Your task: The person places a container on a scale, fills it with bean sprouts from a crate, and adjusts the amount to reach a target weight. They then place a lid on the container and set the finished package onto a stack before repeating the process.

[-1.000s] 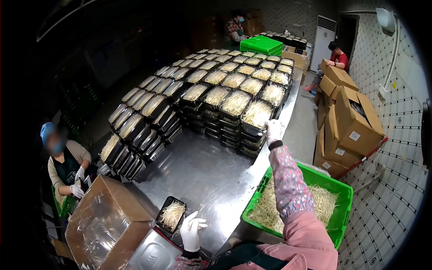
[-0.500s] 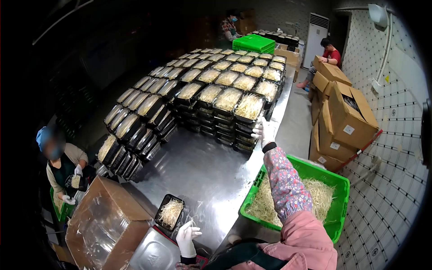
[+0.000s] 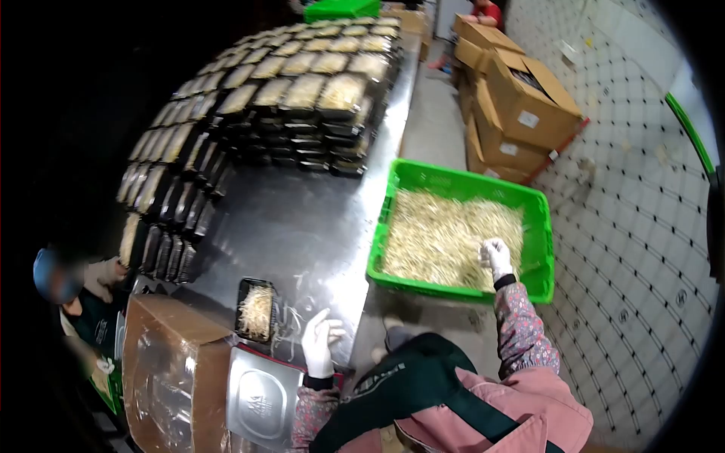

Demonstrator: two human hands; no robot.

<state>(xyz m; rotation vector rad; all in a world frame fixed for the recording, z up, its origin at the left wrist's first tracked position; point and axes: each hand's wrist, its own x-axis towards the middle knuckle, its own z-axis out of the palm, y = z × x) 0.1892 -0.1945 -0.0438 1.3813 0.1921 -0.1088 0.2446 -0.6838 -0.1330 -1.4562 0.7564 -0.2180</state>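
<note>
My right hand (image 3: pixel 495 259), in a white glove, is over a heap of bean sprouts (image 3: pixel 445 238) inside a green crate (image 3: pixel 453 172). Its fingers are loosely bent and a little apart; blur hides whether the tips touch the sprouts. My left hand (image 3: pixel 322 341), also gloved, hangs open above the metal table's near edge with nothing in it. Left of it stands a black tray (image 3: pixel 243 317) holding a mound of sprouts (image 3: pixel 257 311), beside a flat metal plate (image 3: pixel 264 396) that looks like a scale. Loose sprouts (image 3: pixel 291 325) lie between tray and hand.
Stacks of wrapped sprout trays (image 3: pixel 302 90) fill the far and left parts of the metal table (image 3: pixel 279 219). An open carton (image 3: pixel 177 332) with clear film stands at the near left. Cardboard boxes (image 3: pixel 529 98) line the right wall. A co-worker (image 3: pixel 83 309) is at the left.
My right hand has left the stacked trays and come back over the crate of sprouts. My left hand stays near the tray. The view has tilted down and turned right.
</note>
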